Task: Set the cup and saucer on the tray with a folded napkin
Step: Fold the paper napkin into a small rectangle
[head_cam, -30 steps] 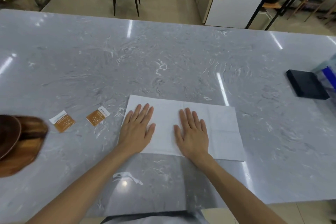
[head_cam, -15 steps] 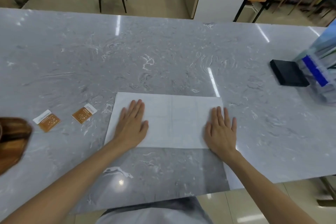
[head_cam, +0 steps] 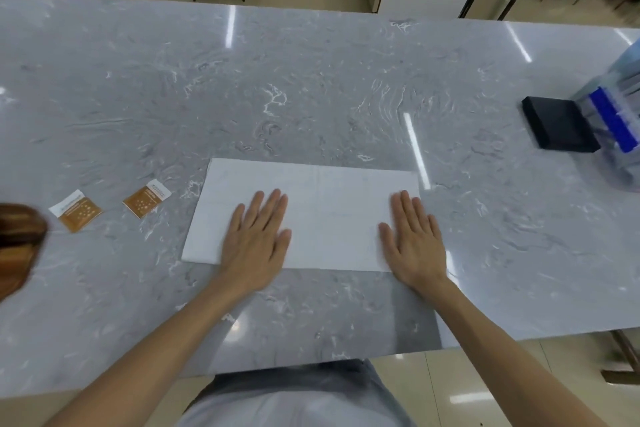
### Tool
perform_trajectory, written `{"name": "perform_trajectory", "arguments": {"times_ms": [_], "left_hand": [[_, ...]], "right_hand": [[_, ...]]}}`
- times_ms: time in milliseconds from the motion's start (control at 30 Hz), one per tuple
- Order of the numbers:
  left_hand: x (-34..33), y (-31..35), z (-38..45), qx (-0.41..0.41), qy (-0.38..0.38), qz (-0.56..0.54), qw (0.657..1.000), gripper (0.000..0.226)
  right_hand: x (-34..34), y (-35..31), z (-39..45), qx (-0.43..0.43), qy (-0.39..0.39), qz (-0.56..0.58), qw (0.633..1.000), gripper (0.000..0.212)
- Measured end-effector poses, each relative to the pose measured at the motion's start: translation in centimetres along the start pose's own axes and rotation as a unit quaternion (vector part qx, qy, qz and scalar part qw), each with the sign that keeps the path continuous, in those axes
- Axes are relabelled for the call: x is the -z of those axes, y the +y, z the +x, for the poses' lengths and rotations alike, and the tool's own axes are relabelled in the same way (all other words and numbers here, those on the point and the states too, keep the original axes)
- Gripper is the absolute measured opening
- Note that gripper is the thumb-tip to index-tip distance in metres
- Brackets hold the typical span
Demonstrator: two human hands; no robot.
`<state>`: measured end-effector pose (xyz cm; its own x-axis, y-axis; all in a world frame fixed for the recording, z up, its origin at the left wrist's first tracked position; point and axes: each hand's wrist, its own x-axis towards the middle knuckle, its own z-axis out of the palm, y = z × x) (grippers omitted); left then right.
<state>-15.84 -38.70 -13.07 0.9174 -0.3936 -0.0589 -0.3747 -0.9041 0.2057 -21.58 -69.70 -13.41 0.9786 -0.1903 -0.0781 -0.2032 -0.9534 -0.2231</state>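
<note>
Head view: hands point(head_cam: 337, 239) flat on napkin point(head_cam: 332, 194).

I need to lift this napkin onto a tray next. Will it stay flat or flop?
The napkin looks thin and lies flat under the left hand and right hand, so it will probably droop if lifted by one edge. The glossy countertop suggests it slides easily.

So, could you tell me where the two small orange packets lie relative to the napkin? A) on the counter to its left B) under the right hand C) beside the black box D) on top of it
A: both orange packets lie on the bare counter, left of the napkin, apart from it.
</note>
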Motion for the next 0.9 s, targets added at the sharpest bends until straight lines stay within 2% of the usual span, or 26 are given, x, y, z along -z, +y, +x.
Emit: {"name": "perform_trajectory", "arguments": {"times_ms": [233,367,500,600,733,833,900], "left_hand": [[1.4,-5.8,-1.1,0.086,0.020,-0.008,0.996,0.067],[1.7,-6.1,-1.1,0.105,0.007,-0.006,0.994,0.070],[3.5,-4.0,0.8,0.114,-0.012,0.002,0.993,0.061],[5.3,-0.2,3.8,0.039,-0.005,-0.052,0.998,0.048],[6.0,7.1,9.7,-0.133,-0.072,-0.112,0.982,0.040],[5.3,12.4,14.7,-0.235,-0.145,-0.074,0.958,0.046],[5.0,15.2,17.9,-0.257,-0.195,-0.039,0.946,0.053]], "right_hand": [[0.4,0.7,-0.3,-0.001,0.003,0.001,1.000,0.070],[0.6,0.7,-0.4,0.008,-0.004,0.013,1.000,0.070],[2.3,1.1,-1.4,-0.019,0.019,0.131,0.991,0.067],[3.3,1.6,-3.7,-0.090,0.066,0.143,0.983,0.062],[3.9,1.5,-5.7,-0.190,0.006,0.149,0.970,0.057],[4.2,0.9,-5.8,-0.248,-0.027,0.170,0.953,0.051],[4.5,0.6,-5.7,-0.273,-0.023,0.193,0.942,0.047]]}}
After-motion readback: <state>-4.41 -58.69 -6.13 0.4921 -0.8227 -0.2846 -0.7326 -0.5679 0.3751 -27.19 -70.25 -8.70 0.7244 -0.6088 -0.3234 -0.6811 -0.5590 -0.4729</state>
